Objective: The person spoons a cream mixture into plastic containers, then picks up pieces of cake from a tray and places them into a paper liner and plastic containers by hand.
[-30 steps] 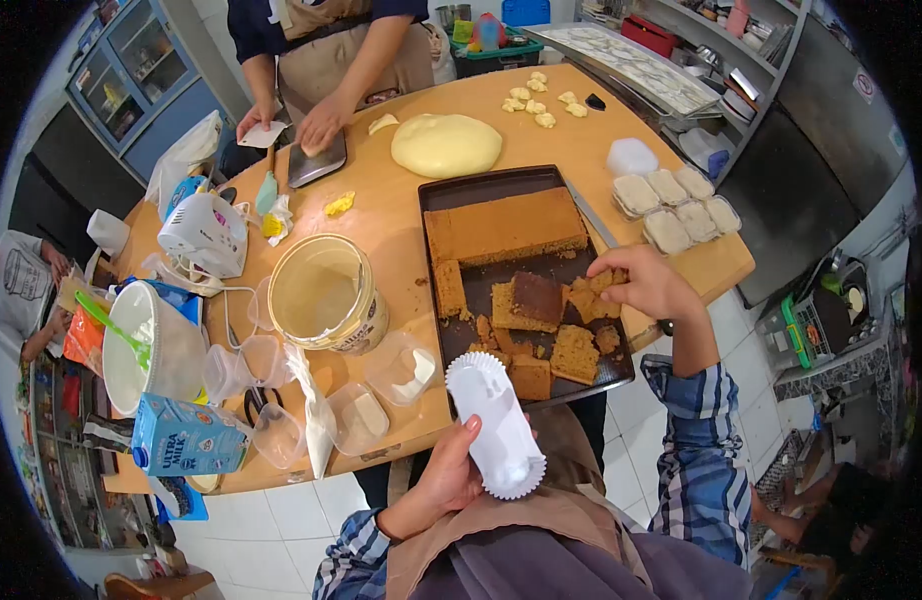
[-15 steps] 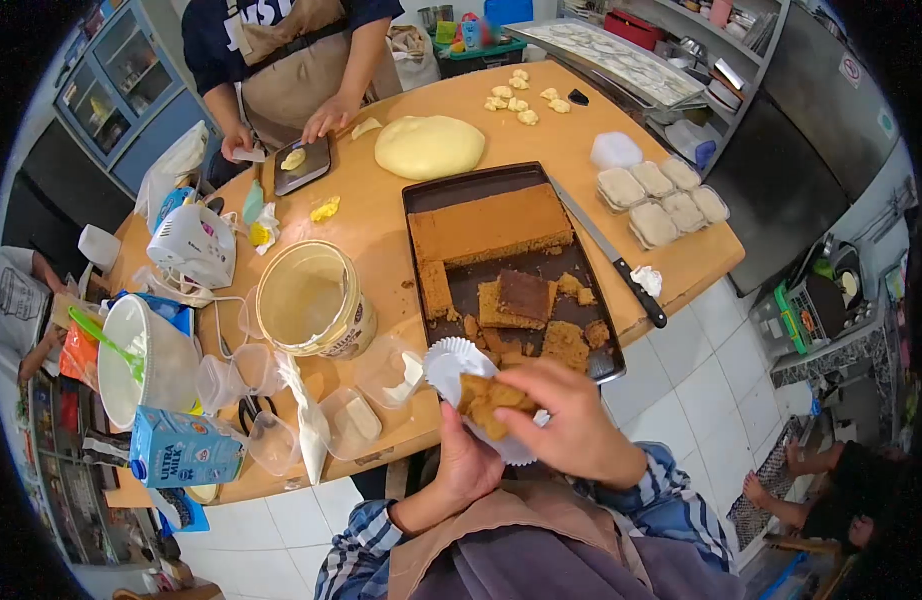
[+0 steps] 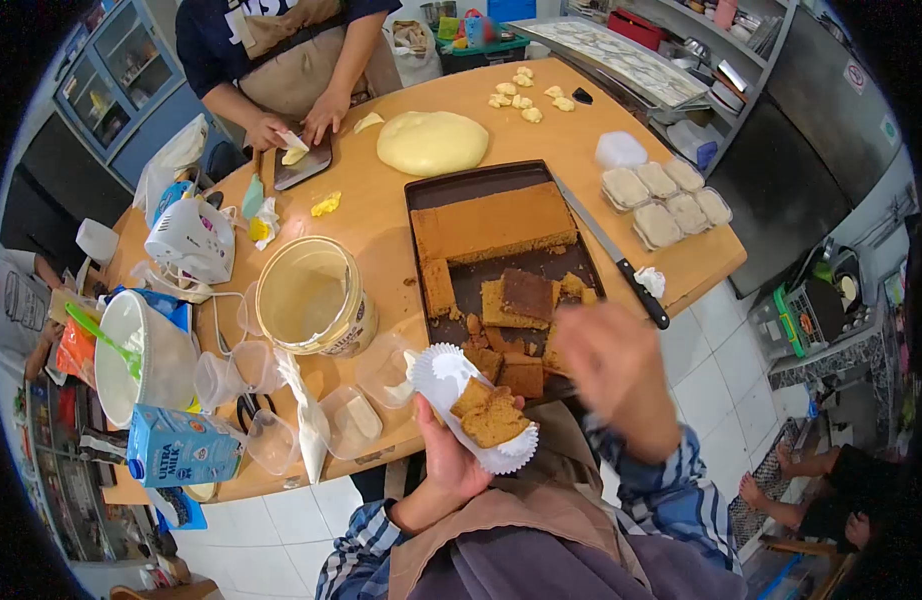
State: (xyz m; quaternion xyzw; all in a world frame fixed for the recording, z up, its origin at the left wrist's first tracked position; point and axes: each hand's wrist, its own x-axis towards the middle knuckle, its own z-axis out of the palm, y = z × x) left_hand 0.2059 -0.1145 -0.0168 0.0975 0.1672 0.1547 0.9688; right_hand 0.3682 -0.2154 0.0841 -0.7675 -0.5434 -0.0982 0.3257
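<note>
My left hand (image 3: 449, 465) holds a fluted white paper cake liner (image 3: 443, 370) with broken pieces of brown sponge cake (image 3: 493, 416) lying in it. To the right, my right hand (image 3: 616, 365) is over the lower right corner of a dark baking tray (image 3: 481, 178). Motion blurs its fingers, and whether they hold anything does not show. A long uncut cake slab (image 3: 496, 224) fills the tray's far part. Nearer lie several loose cake chunks, one darker-topped square (image 3: 528, 294) resting on another piece. My right hand hides some of the chunks.
A knife (image 3: 611, 255) lies along the tray's right side. Left stand a tub (image 3: 316, 300), plastic cups, a piping bag (image 3: 306, 420) and a milk carton (image 3: 186, 448). Beyond are dough (image 3: 433, 140) and a co-worker's hands (image 3: 299, 130) at a scale. Filled boxes (image 3: 661, 200) sit right.
My right hand has left the cake in the liner and moved right, over the tray's corner. The liner is tipped more openly, showing the cake. The co-worker's hands have come together over the scale.
</note>
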